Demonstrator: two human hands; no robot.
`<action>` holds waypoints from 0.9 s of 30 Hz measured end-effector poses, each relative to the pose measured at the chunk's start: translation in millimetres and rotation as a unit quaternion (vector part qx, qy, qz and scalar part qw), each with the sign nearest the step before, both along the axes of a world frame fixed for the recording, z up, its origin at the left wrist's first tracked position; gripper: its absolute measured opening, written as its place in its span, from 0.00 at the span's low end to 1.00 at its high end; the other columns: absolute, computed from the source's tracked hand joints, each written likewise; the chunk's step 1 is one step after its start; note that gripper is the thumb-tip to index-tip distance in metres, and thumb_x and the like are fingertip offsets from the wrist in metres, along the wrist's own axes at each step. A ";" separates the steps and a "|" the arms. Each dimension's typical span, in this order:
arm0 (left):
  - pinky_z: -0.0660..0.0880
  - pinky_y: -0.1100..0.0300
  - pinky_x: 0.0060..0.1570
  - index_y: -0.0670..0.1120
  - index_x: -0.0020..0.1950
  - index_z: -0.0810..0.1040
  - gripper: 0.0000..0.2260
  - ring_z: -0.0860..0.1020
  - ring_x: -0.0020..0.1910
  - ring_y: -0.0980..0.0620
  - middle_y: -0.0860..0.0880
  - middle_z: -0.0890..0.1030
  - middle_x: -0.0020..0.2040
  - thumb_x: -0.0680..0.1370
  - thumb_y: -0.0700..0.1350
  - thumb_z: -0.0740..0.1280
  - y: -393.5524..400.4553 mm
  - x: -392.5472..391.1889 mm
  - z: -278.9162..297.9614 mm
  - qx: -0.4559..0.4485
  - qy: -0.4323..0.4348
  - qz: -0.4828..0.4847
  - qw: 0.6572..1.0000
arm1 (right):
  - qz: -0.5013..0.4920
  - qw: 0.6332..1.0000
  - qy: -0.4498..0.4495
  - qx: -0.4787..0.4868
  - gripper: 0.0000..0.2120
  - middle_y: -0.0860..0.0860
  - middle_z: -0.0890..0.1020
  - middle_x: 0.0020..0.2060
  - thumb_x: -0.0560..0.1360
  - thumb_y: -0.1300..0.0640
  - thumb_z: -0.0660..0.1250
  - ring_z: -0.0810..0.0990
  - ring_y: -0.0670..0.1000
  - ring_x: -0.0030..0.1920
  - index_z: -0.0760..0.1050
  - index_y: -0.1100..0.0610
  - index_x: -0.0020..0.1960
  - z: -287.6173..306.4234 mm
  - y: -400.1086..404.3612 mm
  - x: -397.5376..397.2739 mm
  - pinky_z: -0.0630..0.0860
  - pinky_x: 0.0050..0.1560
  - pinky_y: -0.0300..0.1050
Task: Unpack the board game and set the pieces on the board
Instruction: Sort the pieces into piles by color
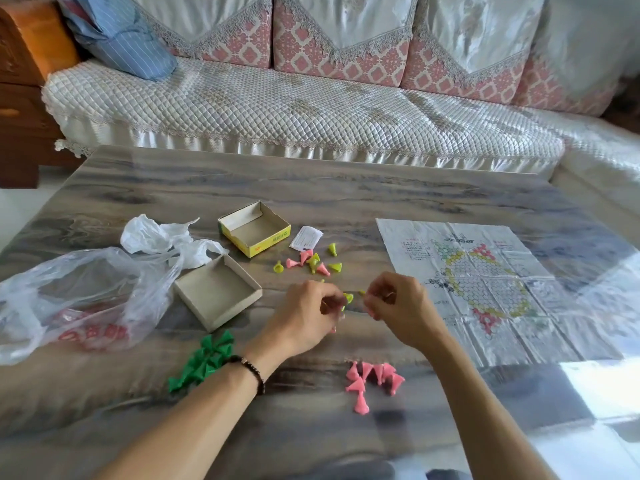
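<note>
A person's left hand point(304, 315) and right hand point(398, 306) each appear to pinch a small yellow-green piece point(348, 298) above the table point(346, 192), the paper board point(485, 289) unfilled alongside. The light, rigid plastic cones look best gripped at the narrow stem.

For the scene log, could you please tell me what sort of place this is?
Most likely a home living room: a long sofa with quilted white cover and pink patterned cushions, a low grey wood-grain coffee table, and a folded blue striped blanket on the sofa.
</note>
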State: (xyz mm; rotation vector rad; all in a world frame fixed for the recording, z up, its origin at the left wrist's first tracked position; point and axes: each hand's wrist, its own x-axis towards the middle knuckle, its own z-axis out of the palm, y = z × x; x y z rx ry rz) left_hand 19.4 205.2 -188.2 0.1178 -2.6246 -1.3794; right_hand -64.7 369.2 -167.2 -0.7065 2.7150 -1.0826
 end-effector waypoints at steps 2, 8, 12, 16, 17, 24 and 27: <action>0.73 0.71 0.36 0.45 0.47 0.83 0.04 0.80 0.32 0.59 0.54 0.82 0.38 0.76 0.38 0.70 15.2 3.8 -2.7 0.001 -0.008 -0.018 1.000 | -0.020 1.000 -0.012 0.000 0.08 0.50 0.81 0.27 0.69 0.63 0.70 0.78 0.48 0.30 0.76 0.53 0.34 -2.9 23.5 10.8 0.76 0.35 0.46; 0.70 0.73 0.40 0.47 0.52 0.83 0.06 0.79 0.38 0.60 0.53 0.84 0.45 0.75 0.41 0.71 48.4 -3.2 -0.1 -0.101 -0.015 -0.081 0.991 | -0.071 0.997 -0.019 0.009 0.07 0.48 0.81 0.30 0.69 0.61 0.71 0.79 0.48 0.31 0.76 0.51 0.36 -18.7 73.0 36.6 0.74 0.35 0.42; 0.75 0.62 0.48 0.50 0.52 0.83 0.08 0.80 0.48 0.55 0.53 0.84 0.48 0.74 0.43 0.70 55.8 -6.2 -5.0 -0.169 -0.074 -0.107 0.977 | -0.060 0.997 -0.026 0.029 0.04 0.47 0.81 0.32 0.69 0.57 0.72 0.80 0.45 0.34 0.78 0.52 0.38 -26.0 82.1 48.6 0.72 0.34 0.38; 0.76 0.60 0.51 0.51 0.54 0.83 0.08 0.80 0.48 0.56 0.54 0.84 0.49 0.76 0.49 0.70 53.9 -7.2 -3.1 -0.177 -0.102 -0.120 0.972 | -0.028 0.999 -0.010 0.041 0.04 0.47 0.80 0.33 0.70 0.57 0.71 0.78 0.44 0.35 0.76 0.52 0.40 -29.0 82.6 55.0 0.76 0.39 0.43; 0.76 0.59 0.52 0.51 0.55 0.83 0.09 0.80 0.48 0.56 0.54 0.84 0.50 0.76 0.50 0.69 52.5 -7.2 -2.0 -0.179 -0.105 -0.121 0.971 | -0.026 0.999 -0.009 0.040 0.04 0.47 0.80 0.34 0.70 0.56 0.71 0.78 0.45 0.36 0.75 0.52 0.41 -29.4 82.7 55.4 0.77 0.40 0.44; 0.74 0.57 0.59 0.52 0.57 0.83 0.10 0.79 0.54 0.54 0.53 0.82 0.56 0.79 0.46 0.65 42.4 -1.7 -1.5 -0.180 -0.144 -0.134 0.964 | -0.043 0.997 -0.062 0.027 0.08 0.50 0.83 0.42 0.76 0.56 0.63 0.81 0.50 0.42 0.79 0.52 0.52 -29.5 82.6 55.1 0.79 0.48 0.48; 0.74 0.62 0.54 0.51 0.57 0.83 0.11 0.78 0.47 0.57 0.54 0.81 0.55 0.80 0.43 0.62 43.8 2.0 -1.8 -0.176 -0.138 -0.147 0.963 | -0.049 0.995 -0.079 0.023 0.11 0.52 0.83 0.43 0.77 0.61 0.58 0.81 0.49 0.42 0.79 0.53 0.51 -29.4 81.5 55.4 0.79 0.48 0.49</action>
